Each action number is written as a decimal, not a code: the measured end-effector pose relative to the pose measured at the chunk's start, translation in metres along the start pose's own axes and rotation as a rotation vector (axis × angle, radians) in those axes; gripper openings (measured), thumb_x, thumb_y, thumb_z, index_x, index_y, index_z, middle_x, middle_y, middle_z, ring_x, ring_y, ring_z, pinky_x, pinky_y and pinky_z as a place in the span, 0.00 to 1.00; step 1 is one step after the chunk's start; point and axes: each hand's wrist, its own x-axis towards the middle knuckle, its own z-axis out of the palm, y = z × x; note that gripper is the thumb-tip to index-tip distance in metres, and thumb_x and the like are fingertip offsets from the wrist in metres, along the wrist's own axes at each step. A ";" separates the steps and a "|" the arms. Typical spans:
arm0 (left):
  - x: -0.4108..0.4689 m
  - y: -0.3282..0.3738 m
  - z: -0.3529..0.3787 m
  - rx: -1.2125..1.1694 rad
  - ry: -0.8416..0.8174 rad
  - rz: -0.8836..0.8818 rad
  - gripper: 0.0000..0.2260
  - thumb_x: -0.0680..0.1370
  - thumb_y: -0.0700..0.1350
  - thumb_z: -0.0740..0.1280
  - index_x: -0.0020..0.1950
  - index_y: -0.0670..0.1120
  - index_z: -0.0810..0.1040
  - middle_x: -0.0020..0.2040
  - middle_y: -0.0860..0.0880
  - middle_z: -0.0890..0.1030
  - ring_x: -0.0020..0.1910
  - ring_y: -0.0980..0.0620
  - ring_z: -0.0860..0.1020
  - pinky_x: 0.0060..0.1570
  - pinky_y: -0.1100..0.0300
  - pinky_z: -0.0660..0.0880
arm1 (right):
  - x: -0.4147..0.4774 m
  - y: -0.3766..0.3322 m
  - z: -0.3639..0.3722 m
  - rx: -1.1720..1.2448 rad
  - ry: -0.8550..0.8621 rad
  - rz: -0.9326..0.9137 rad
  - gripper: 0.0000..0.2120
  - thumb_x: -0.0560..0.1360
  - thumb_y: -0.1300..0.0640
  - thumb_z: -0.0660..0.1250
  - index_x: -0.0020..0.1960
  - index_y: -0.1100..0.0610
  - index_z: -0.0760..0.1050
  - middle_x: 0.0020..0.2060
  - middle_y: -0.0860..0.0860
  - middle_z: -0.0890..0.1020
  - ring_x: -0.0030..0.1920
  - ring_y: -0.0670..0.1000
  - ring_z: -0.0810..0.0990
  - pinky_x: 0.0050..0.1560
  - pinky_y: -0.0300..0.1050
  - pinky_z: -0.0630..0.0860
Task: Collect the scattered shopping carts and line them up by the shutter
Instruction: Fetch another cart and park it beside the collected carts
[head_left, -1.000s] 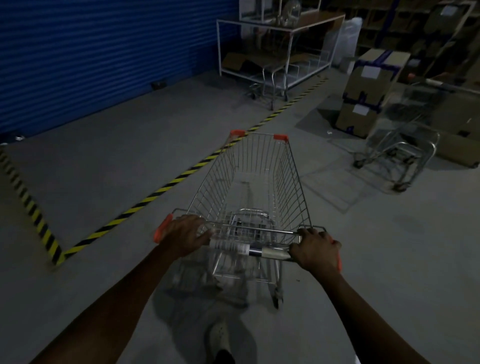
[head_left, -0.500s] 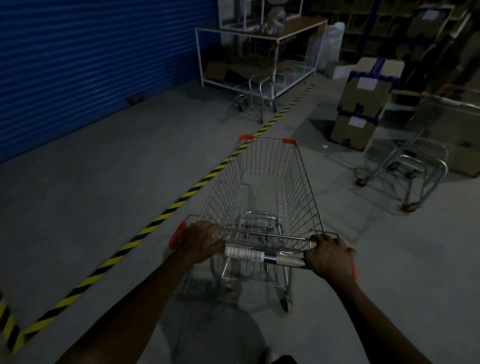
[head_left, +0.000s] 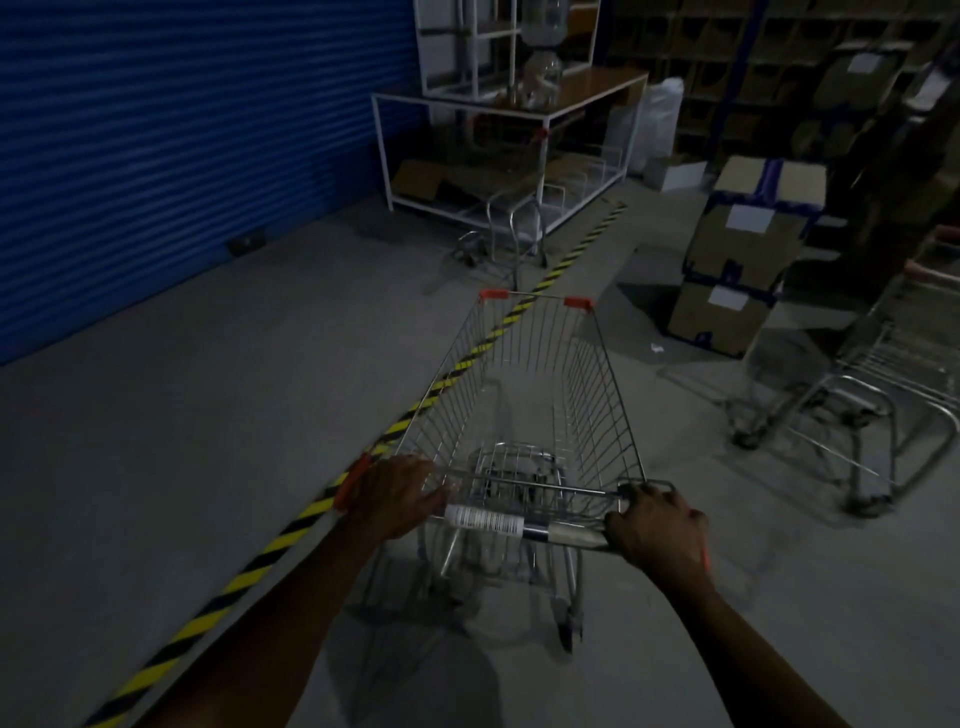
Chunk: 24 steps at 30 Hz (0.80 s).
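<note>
Steel wire cart (head_left: 597, 410) is gripped by left hand (head_left: 395, 499) and right hand (head_left: 657, 535)

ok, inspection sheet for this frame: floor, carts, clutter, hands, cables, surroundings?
Surface: grey concrete floor, yellow-black tape line across it.
Job's things: cart in hand, basket empty; second cart at right; what looks like a third cart by the table; blue shutter at left.
Clutter: stacked cardboard boxes.
Hands: left hand and right hand both grip the cart's handle.
Cables: nothing seen.
Surroundings: metal-framed table, dark shelving behind.
</note>
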 end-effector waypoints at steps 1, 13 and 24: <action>0.021 -0.006 0.001 -0.014 -0.010 -0.009 0.47 0.68 0.76 0.39 0.69 0.49 0.76 0.70 0.49 0.76 0.69 0.48 0.72 0.68 0.53 0.64 | 0.020 -0.004 -0.005 -0.014 -0.005 -0.003 0.25 0.75 0.42 0.59 0.70 0.45 0.71 0.69 0.48 0.75 0.68 0.54 0.71 0.64 0.54 0.67; 0.284 -0.091 0.008 -0.109 0.028 -0.028 0.45 0.72 0.79 0.41 0.61 0.47 0.81 0.59 0.46 0.82 0.60 0.45 0.78 0.61 0.48 0.73 | 0.283 -0.072 -0.033 -0.022 0.054 -0.002 0.28 0.70 0.41 0.52 0.66 0.46 0.74 0.65 0.48 0.78 0.65 0.54 0.74 0.62 0.53 0.69; 0.516 -0.173 -0.047 -0.124 -0.051 -0.033 0.34 0.74 0.72 0.51 0.64 0.50 0.79 0.63 0.49 0.79 0.63 0.47 0.76 0.64 0.51 0.71 | 0.497 -0.171 -0.063 -0.033 0.003 0.026 0.25 0.72 0.41 0.56 0.67 0.46 0.73 0.64 0.48 0.77 0.65 0.55 0.74 0.60 0.52 0.69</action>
